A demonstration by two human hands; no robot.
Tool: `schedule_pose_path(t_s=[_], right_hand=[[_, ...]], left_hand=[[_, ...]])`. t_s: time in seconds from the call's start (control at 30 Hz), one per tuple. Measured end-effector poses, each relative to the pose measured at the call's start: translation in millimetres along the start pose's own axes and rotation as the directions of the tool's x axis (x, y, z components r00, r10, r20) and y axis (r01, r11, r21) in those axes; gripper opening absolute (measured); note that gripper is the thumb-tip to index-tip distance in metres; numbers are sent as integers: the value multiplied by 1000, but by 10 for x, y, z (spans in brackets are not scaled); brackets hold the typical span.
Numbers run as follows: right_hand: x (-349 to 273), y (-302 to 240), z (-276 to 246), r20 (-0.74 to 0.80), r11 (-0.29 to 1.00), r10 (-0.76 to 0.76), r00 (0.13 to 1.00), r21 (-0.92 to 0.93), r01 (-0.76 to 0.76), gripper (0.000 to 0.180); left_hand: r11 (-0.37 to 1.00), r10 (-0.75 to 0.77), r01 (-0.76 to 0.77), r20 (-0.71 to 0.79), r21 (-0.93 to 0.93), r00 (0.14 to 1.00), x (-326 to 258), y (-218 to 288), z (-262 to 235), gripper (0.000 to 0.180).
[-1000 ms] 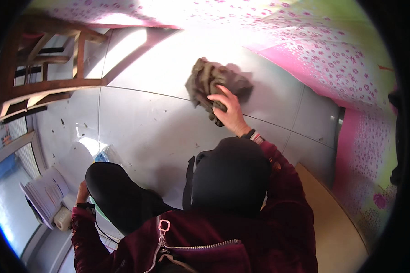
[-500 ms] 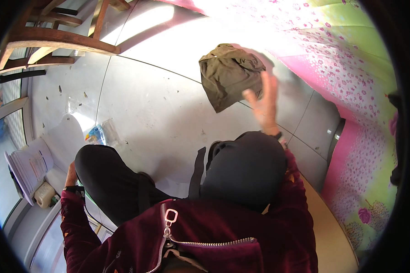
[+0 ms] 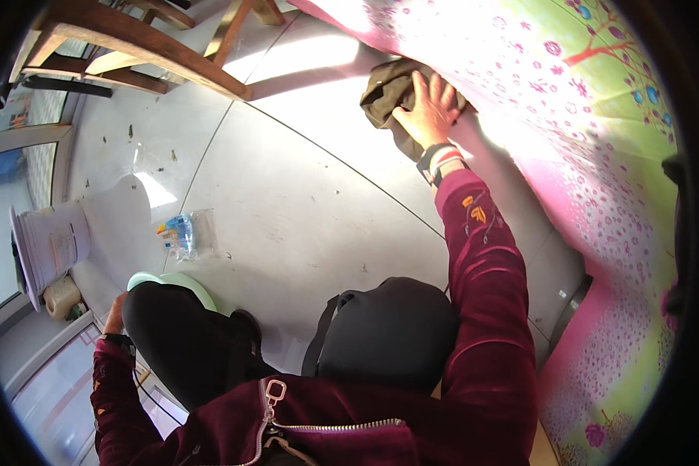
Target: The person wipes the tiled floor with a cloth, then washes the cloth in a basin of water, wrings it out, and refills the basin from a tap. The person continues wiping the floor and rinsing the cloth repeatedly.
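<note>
The right hand [image 3: 429, 113], extended from a dark red velvety sleeve [image 3: 485, 264] with orange leaf-like embroidery, rests palm down on a crumpled olive-brown cloth [image 3: 380, 97]; its fingers are spread apart over the fabric, with the thumb set out to the left. The cloth lies on the pale grey tiled floor [image 3: 303, 210], in the upper middle of the view, its right side against the lower edge of a pink, white and green flower-printed fabric hanging [image 3: 567, 171]. The left hand [image 3: 115, 317] is at the outer side of the black-trousered left knee [image 3: 171, 330], near a pale green round basin [image 3: 198, 289] partly covered by that knee; its fingers are largely hidden, so whether they are apart or closed on something cannot be told. On the floor beyond the basin lies a clear plastic packet with blue contents [image 3: 185, 235]. At left stand a white ribbed bucket-shaped container [image 3: 54, 241] and, just beside it, a small beige jug [image 3: 62, 298]. A brown wooden chair frame [image 3: 151, 48] occupies the upper left.
</note>
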State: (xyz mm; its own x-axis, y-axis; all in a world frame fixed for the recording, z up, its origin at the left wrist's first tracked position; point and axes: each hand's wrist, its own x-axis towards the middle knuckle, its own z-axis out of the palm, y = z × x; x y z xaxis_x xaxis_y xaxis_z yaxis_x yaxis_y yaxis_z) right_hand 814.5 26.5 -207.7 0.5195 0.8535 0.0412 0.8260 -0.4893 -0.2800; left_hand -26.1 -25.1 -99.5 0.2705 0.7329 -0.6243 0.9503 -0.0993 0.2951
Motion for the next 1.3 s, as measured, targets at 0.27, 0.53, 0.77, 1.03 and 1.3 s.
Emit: schedule_pose_path(t_s=[0.27,0.53,0.77,1.03,1.3], right_hand=[[-1014,-893,132,52,533,-843,535,215,818,52],[-1494,331,-362,106,718,-696,710,80,692,50],[-251,371,-43,-41,974,-225,974,3,225,61],[984,-1326,532,74,958,-285,956,36,283,55],[9,-1492,422,178,538,-840,512,156,828,37]], left_hand=[[997,-66,67,-26,43,998,30,203,18,25],[898,-353,353,49,-262,934,-6,483,-49,17],[961,-266,267,27,-72,964,-224,409,136,21],[976,-208,205,-37,-69,978,-851,206,387,28],[857,-428,406,-1,-318,904,-777,771,237,27]])
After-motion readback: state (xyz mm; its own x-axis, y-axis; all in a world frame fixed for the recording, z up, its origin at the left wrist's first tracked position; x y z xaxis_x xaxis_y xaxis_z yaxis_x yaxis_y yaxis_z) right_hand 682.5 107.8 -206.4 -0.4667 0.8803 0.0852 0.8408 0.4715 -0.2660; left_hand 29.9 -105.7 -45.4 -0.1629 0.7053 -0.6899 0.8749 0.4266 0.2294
